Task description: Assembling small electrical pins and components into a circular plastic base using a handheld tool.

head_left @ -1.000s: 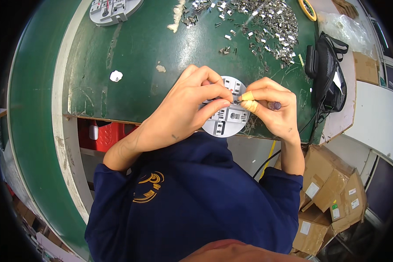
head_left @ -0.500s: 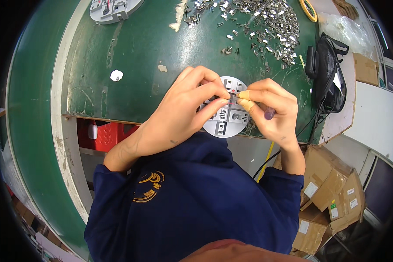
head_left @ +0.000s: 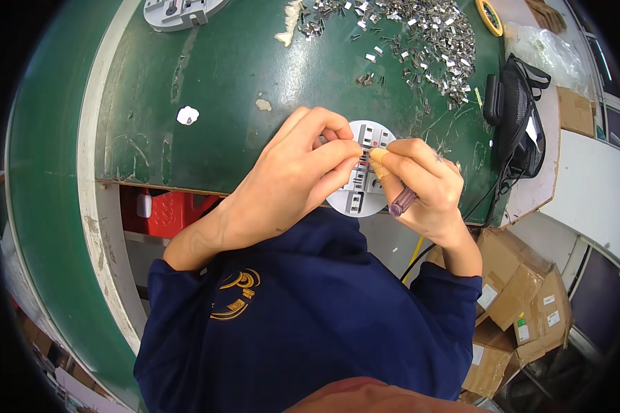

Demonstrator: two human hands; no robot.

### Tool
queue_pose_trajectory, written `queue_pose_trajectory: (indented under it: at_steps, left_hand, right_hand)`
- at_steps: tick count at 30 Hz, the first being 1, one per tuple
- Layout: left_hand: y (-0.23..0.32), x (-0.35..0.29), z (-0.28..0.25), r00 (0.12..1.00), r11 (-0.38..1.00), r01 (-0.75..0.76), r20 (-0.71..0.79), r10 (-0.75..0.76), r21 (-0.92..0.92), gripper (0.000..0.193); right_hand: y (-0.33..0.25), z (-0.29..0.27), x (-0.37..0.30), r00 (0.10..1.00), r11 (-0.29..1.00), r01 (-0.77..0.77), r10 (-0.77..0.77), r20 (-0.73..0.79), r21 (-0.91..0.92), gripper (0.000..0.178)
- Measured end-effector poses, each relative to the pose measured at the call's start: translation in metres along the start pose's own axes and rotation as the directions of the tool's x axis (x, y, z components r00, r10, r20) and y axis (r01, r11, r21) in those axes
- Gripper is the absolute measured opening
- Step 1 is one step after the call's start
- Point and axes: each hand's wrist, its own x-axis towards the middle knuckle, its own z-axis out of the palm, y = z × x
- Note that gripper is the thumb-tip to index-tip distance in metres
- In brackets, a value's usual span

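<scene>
A round light-grey plastic plate (head_left: pixel 344 200) with slots and raised blocks lies at the table's near edge, partly covered by my hands. My left hand (head_left: pixel 293 162) reaches over its left side, thumb and index fingertips pinched at the middle; what they hold is too small to make out. My right hand (head_left: pixel 430 182), with yellow tape around the thumb and index finger, closes on a tool with a purple ribbed handle (head_left: pixel 404 200). That handle points down toward me, and the tool's working end is hidden by the fingers. Both hands' fingertips nearly meet over the plate.
A heap of small metal pieces (head_left: pixel 437 48) spreads over the green table (head_left: pixel 213 89). A second grey plate (head_left: pixel 179 15) is at far left. A black mesh bag (head_left: pixel 520 124) and a yellow tape roll (head_left: pixel 489 17) lie right; a red container (head_left: pixel 165 212) stands below the edge.
My right hand has turned, so the purple handle now swings down and left, showing more of its length. My left hand stays pinched at the middle of the plate.
</scene>
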Motion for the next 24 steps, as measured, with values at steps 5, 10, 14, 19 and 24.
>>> queue_pose_trajectory:
  at_steps: [5,10,14,19,24]
  left_hand:
    - [0.0,0.001,-0.002,1.0,1.0,-0.008,0.013,0.008,0.018,0.022]
    - [0.0,0.001,0.0,1.0,1.0,-0.011,0.0,0.011,0.018,0.02]
    - [-0.004,0.001,-0.004,0.998,0.999,-0.02,0.059,0.017,0.05,0.027]
    - [0.004,-0.006,-0.012,0.992,0.999,0.031,0.12,-0.034,0.025,0.054]
    - [0.015,-0.01,-0.002,0.961,0.964,-0.057,0.275,-0.017,0.26,0.087]
  right_hand:
    - [0.0,0.002,0.001,1.0,1.0,0.013,-0.013,-0.01,-0.005,0.021]
    - [-0.005,0.003,0.001,0.998,1.0,-0.023,0.024,0.055,-0.012,0.021]
    - [-0.003,-0.004,0.007,0.983,0.997,-0.077,0.074,0.168,0.012,0.019]
    - [-0.004,-0.025,0.019,0.938,0.895,-0.32,0.253,0.237,0.311,0.007]
    - [0.027,-0.012,0.009,0.971,0.25,-0.167,0.211,0.115,0.954,0.027]
